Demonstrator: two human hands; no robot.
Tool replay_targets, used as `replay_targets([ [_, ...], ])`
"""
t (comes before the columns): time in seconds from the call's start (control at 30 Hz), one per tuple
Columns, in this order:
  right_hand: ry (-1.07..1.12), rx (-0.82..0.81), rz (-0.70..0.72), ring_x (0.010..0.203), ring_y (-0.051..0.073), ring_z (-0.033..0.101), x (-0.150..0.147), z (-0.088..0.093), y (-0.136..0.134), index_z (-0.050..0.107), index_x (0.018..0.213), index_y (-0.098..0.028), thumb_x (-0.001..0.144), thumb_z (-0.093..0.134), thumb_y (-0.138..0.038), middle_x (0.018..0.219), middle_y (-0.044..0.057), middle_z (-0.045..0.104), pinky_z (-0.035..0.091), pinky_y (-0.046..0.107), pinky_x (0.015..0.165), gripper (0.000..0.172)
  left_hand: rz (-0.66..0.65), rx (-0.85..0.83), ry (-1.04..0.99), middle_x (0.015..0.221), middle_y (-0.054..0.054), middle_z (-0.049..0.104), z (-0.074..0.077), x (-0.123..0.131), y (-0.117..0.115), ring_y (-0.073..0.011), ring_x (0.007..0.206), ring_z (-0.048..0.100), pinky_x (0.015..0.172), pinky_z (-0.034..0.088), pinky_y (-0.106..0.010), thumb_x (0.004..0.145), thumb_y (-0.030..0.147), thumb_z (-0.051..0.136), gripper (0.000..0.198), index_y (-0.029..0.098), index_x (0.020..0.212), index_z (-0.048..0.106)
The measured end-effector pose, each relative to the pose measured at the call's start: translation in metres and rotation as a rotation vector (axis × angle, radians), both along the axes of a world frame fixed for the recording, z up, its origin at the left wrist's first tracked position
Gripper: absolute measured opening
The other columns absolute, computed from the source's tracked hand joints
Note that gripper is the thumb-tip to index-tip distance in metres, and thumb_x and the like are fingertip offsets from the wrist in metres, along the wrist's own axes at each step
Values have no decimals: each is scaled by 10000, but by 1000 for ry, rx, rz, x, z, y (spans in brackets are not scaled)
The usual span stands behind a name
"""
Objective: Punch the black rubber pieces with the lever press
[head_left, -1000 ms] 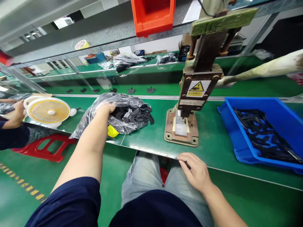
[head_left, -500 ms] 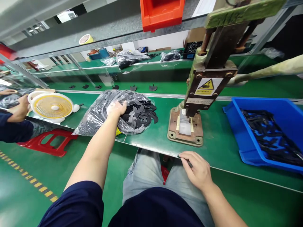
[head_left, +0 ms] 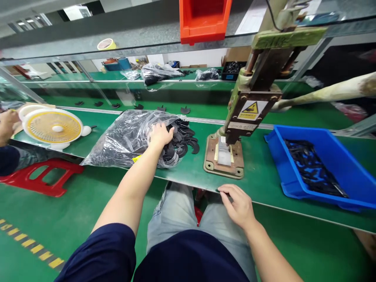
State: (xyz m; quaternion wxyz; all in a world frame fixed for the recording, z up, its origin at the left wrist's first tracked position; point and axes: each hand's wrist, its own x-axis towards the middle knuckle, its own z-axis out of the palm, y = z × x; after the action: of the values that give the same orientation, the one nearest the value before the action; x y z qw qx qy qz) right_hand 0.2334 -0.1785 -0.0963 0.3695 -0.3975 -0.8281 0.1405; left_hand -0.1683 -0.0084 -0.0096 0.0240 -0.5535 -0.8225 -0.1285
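A clear plastic bag (head_left: 117, 135) lies on the green bench, with curved black flat parts (head_left: 183, 137) spilling from its mouth. My left hand (head_left: 160, 135) is over the bag's mouth at the edge of the pile, thumb apart from the fingers, with no part visibly gripped. At the bench's front edge, my right hand (head_left: 237, 203) is closed with its fingers curled. A small dark piece shows at its fingertips and under its palm, mostly hidden. Between the hands and farther back stands a hand press (head_left: 249, 105), its base plate (head_left: 210, 162) holding a metal block (head_left: 225, 157).
At the right, a blue bin (head_left: 289, 166) holds black parts. The press's long lever (head_left: 326, 90) sticks out rightward. Several black parts (head_left: 185, 110) lie along the back strip. A white and yellow fan (head_left: 54, 127) is at left, beside a co-worker's hand (head_left: 7, 123). A red bin (head_left: 205, 33) sits overhead.
My left hand has moved right across the bag's mouth, and the plastic has shifted with it. My right hand stays by the bench edge. The view has turned slightly.
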Motion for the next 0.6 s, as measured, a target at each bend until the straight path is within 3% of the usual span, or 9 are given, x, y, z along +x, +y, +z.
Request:
replay_targets([
  [0.37, 4, -4, -13, 990, 203, 768, -1, 1, 0, 736, 1060, -248, 996, 606, -254, 1053, 59, 799, 649, 376, 882, 145, -297, 9, 18, 1545, -233, 589, -18, 56, -17, -431, 1454, 480, 1120, 470, -639, 1062, 602, 465, 595, 222, 1502, 591],
  [0.6, 12, 7, 1, 983, 211, 772, 0, 3, 0, 733, 1075, -250, 995, 603, -256, 1053, 69, 798, 655, 386, 871, 153, -678, -13, -44, 1576, -131, 592, -17, 66, -24, -311, 1483, 510, 1208, 459, -487, 1058, 557, 549, 513, 255, 1460, 649],
])
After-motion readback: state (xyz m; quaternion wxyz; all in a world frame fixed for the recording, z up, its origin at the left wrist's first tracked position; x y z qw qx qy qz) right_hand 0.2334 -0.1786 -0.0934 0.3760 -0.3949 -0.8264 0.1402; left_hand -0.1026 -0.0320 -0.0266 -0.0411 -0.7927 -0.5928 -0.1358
